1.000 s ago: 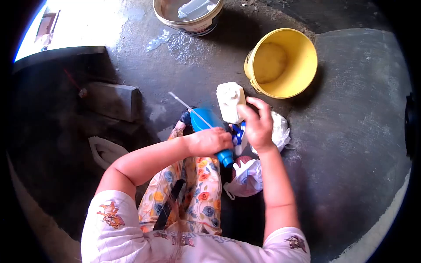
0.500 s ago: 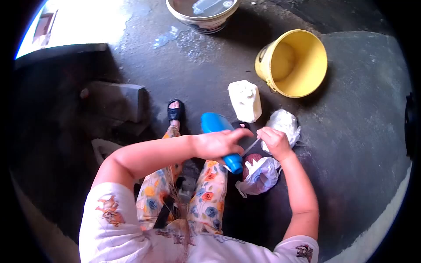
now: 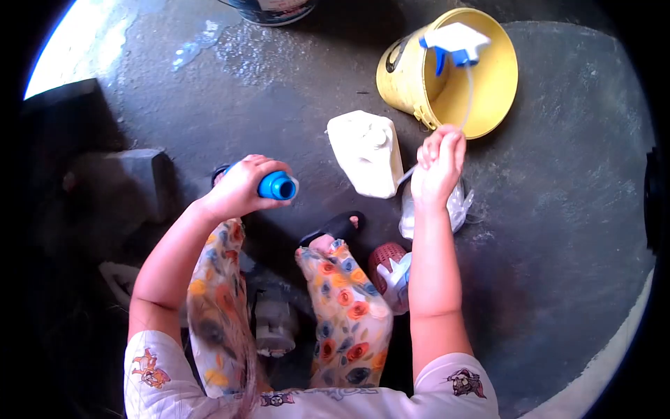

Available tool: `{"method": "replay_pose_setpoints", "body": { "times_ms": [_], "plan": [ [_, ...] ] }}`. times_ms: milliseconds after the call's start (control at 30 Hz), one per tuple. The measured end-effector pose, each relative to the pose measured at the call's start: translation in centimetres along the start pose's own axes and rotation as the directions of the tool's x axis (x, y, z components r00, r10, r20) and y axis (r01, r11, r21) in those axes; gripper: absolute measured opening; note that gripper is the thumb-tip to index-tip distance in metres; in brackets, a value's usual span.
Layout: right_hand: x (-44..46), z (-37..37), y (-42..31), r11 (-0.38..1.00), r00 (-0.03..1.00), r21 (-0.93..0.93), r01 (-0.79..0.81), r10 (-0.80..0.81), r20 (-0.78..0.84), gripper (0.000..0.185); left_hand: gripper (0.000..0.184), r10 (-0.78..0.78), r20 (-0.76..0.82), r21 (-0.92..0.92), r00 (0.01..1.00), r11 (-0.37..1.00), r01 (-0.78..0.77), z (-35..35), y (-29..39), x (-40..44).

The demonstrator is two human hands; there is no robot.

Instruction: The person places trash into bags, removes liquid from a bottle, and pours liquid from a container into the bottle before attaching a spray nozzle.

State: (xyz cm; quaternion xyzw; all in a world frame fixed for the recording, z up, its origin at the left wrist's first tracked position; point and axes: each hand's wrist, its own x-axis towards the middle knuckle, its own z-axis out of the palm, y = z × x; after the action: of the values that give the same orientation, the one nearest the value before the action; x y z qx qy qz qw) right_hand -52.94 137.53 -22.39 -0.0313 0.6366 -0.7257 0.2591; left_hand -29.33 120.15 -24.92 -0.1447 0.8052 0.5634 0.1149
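Note:
My left hand [image 3: 244,187] is wrapped around a blue bottle [image 3: 276,187], its uncapped mouth facing me. The palm and fingers hide most of the bottle's body. In my right hand [image 3: 438,167] I grip the thin clear tube [image 3: 469,98] of a white and blue trigger spray head [image 3: 459,43]. The spray head sticks up beyond my fist, in front of the yellow bucket's opening, and the tube's other end pokes out below my fingers. Bottle and spray head are apart. Between my hands, on the floor, is a white plastic jug [image 3: 364,155] with a cap.
A yellow bucket [image 3: 403,80] lies tilted on the dark floor, its opening to the right. Near my right forearm are a white plastic bag [image 3: 459,209] and a red woven basket [image 3: 385,262]. A grey block [image 3: 125,183] stands left; a dark tub [image 3: 276,10] is at the top edge.
My hands have moved apart: the left, with the bottle, went left; the right rose with the tube. The spray head now shows above my right fist. My view has shifted, and the right foot shows.

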Motion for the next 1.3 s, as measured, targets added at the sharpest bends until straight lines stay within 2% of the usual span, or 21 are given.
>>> {"method": "replay_pose_setpoints", "body": {
  "times_ms": [67, 167, 333, 500, 533, 567, 600, 733, 767, 867, 967, 1000, 1033, 1067, 1133, 1200, 1233, 1300],
  "plan": [
    [1.7, 0.6, 1.6, 0.993, 0.99, 0.066, 0.098, -0.104, 0.091, 0.024, 0.041, 0.114, 0.037, -0.068, 0.993, 0.992, -0.111, 2.1, -1.8, 2.7],
    [3.3, 1.2, 4.1, 0.981, 0.977, 0.142, 0.134, -0.154, 0.146, 0.025, 0.044, 0.322, 0.073, -0.162, 0.944, 0.938, -0.307, 4.0, -3.2, 7.0],
    [4.9, 0.5, 7.7, 0.977, 0.958, 0.139, 0.165, -0.192, 0.212, 0.024, 0.044, 0.46, 0.132, -0.179, 0.878, 0.882, -0.435, 4.8, -4.4, 12.2],
    [5.2, -0.6, 10.1, 0.945, 0.91, 0.066, 0.321, -0.327, 0.255, 0.027, 0.041, 0.557, 0.171, -0.11, 0.812, 0.83, -0.546, 3.4, -6.6, 14.1],
    [5.0, -0.7, 10.3, 0.937, 0.904, 0.036, 0.348, -0.345, 0.254, 0.028, 0.041, 0.564, 0.183, -0.108, 0.805, 0.826, -0.553, 2.8, -6.6, 14.1],
    [5.0, -0.9, 10.3, 0.937, 0.902, 0.047, 0.347, -0.347, 0.256, 0.028, 0.04, 0.512, 0.182, -0.105, 0.84, 0.859, -0.501, 2.0, -6.5, 14.1],
    [4.9, -1.1, 10.3, 0.937, 0.903, 0.06, 0.344, -0.348, 0.252, 0.029, 0.043, 0.486, 0.189, -0.041, 0.853, 0.872, -0.488, 1.7, -6.5, 14.3],
    [4.1, -1.0, 10.2, 0.956, 0.896, 0.089, 0.278, -0.292, 0.334, 0.031, 0.045, 0.591, 0.121, 0.066, 0.798, 0.797, -0.6, 1.1, -6.9, 14.8],
    [4.0, -1.1, 10.3, 0.963, 0.911, 0.1, 0.25, -0.269, 0.312, 0.031, 0.044, 0.621, 0.109, 0.089, 0.776, 0.772, -0.629, 1.2, -6.9, 15.0],
    [4.1, -1.2, 10.4, 0.965, 0.931, 0.092, 0.244, -0.26, 0.258, 0.031, 0.045, 0.594, 0.131, 0.058, 0.794, 0.795, -0.604, 1.9, -6.8, 14.6],
    [4.5, -0.9, 9.6, 0.966, 0.938, 0.09, 0.244, -0.259, 0.232, 0.03, 0.048, 0.481, 0.204, -0.019, 0.853, 0.873, -0.488, 2.3, -6.6, 14.1],
    [4.6, -0.8, 9.1, 0.966, 0.94, 0.088, 0.244, -0.258, 0.222, 0.029, 0.048, 0.486, 0.196, -0.027, 0.852, 0.871, -0.49, 2.4, -6.8, 14.2],
    [4.8, -0.8, 7.9, 0.951, 0.924, 0.162, 0.264, -0.298, 0.24, 0.028, 0.048, 0.488, 0.189, -0.038, 0.852, 0.871, -0.49, 2.6, -7.0, 14.2],
    [4.4, -0.5, 6.5, 0.929, 0.899, 0.123, 0.348, -0.368, 0.237, 0.029, 0.048, 0.49, 0.184, -0.05, 0.852, 0.871, -0.49, 2.9, -7.3, 14.2],
    [4.3, -0.7, 5.6, 0.92, 0.879, 0.093, 0.381, -0.392, 0.272, 0.028, 0.048, 0.446, 0.161, -0.056, 0.881, 0.895, -0.443, 3.3, -7.7, 14.2],
    [4.0, -0.3, 10.4, 0.956, 0.971, -0.18, 0.231, -0.215, 0.105, 0.028, 0.049, 0.43, 0.153, -0.048, 0.89, 0.902, -0.428, 3.8, -8.0, 14.2],
    [4.2, -1.2, 11.3, 0.946, 0.932, -0.153, 0.286, -0.237, 0.274, 0.027, 0.049, 0.439, 0.163, -0.036, 0.884, 0.898, -0.439, 4.0, -8.2, 14.3],
    [5.1, -2.4, 10.7, 0.965, 0.944, -0.015, 0.261, -0.252, 0.214, 0.028, 0.048, 0.449, 0.162, 0.001, 0.879, 0.891, -0.455, 4.1, -8.4, 14.3]
  ]
}}
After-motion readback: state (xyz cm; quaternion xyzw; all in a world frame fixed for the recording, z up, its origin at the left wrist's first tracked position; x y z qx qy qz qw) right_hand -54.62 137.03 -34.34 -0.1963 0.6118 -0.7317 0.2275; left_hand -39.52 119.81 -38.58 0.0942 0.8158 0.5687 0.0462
